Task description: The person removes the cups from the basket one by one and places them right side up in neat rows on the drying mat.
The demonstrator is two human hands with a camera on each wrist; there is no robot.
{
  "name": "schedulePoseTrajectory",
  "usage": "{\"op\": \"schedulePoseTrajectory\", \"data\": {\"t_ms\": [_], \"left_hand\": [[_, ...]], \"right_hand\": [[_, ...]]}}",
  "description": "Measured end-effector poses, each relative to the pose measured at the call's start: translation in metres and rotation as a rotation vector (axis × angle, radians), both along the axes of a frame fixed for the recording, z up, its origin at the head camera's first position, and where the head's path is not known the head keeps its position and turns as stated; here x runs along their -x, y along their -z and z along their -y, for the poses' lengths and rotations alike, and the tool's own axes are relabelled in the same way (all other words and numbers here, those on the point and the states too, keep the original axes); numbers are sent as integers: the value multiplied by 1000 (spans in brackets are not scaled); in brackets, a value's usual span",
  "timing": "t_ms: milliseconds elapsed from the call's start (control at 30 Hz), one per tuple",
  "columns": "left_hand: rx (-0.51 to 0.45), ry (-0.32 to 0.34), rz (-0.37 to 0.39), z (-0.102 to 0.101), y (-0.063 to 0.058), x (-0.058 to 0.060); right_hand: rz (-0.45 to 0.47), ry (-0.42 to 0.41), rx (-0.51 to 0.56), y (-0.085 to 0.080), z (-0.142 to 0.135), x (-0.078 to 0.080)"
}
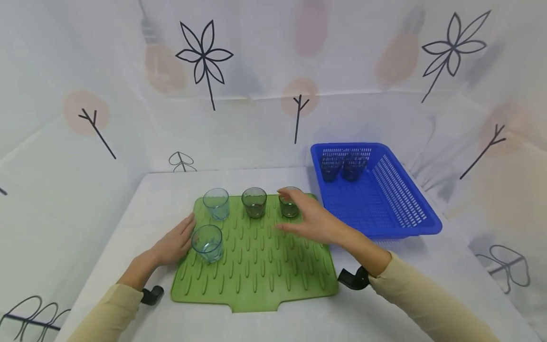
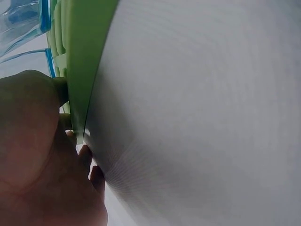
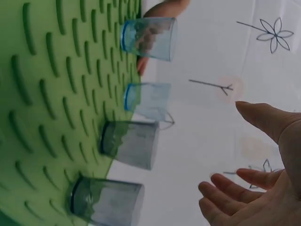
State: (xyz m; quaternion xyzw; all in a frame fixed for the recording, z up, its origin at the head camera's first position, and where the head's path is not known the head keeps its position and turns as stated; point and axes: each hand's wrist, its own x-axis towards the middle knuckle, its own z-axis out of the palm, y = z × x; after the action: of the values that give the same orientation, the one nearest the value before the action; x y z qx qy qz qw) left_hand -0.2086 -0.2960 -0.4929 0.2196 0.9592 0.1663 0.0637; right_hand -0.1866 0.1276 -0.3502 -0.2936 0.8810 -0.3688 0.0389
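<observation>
A green drying mat (image 1: 256, 297) with raised ridges lies on the white table. Two pale blue glasses stand upright at its left, one at the back (image 1: 217, 209) and one nearer (image 1: 208, 247). Along the back edge are two smoky grey glasses, a middle one (image 1: 254, 205) and a right one (image 1: 290, 210). My left hand (image 1: 171, 244) rests at the mat's left edge, its fingers extended along it. My right hand (image 1: 314, 218) hovers beside the right grey glass and partly covers it. In the right wrist view that hand (image 3: 256, 188) is empty, thumb and fingers apart, clear of the glasses.
A blue plastic basket (image 1: 363, 209) with slotted walls stands to the right of the mat. Two dark glasses, one on the left (image 1: 330, 168) and one beside it (image 1: 353, 168), stand in its back left corner. Behind the table hangs a patterned white cloth (image 1: 256, 128).
</observation>
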Motion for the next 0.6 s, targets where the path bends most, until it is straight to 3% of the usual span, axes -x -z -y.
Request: {"op": "schedulePoseTrajectory", "data": {"t_ms": [200,433,600], "left_hand": [[-25,14,-39,0,0,-3],[-27,19,-43,-2,-7,-7],[-7,10,-44,-3,-5,-5]], "right_hand": [[-31,50,-29,-8,-23,5],[-24,145,-25,-19,-64,24],[-7,225,-46,-28,-93,39]]}}
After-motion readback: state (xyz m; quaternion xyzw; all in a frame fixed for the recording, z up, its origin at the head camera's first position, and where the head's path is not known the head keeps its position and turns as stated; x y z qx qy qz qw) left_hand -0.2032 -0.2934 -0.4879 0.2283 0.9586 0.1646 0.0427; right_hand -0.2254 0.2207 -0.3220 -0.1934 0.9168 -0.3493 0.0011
